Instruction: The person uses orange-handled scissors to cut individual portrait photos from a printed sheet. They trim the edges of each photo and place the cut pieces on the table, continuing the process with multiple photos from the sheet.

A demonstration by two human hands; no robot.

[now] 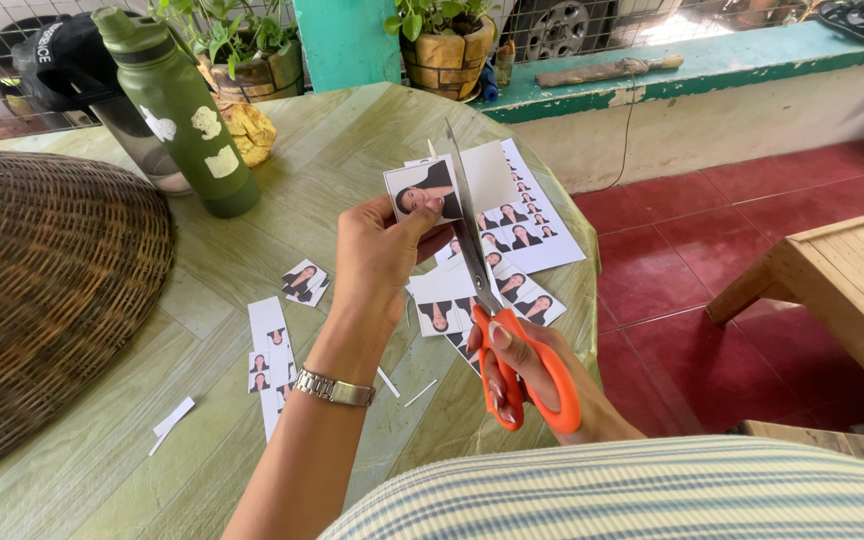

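Observation:
My left hand [377,255] pinches a small portrait photo print [422,187] and holds it up over the round green table [102,440]. In my right hand [522,375] are scissors with orange handles [537,375]; the steel blades [467,225] point up and lie against the photo's right edge. Below the hands lie sheets of small portrait photos [527,225], and more cut photos [442,305] rest under the blades. A silver watch [334,388] is on my left wrist.
A green bottle [192,120] stands at the back left, beside a woven basket [42,290]. A photo strip [270,360], one loose photo [305,281] and white paper scraps [172,420] lie on the table. Potted plants [447,45] line the ledge. A wooden bench [842,290] stands right.

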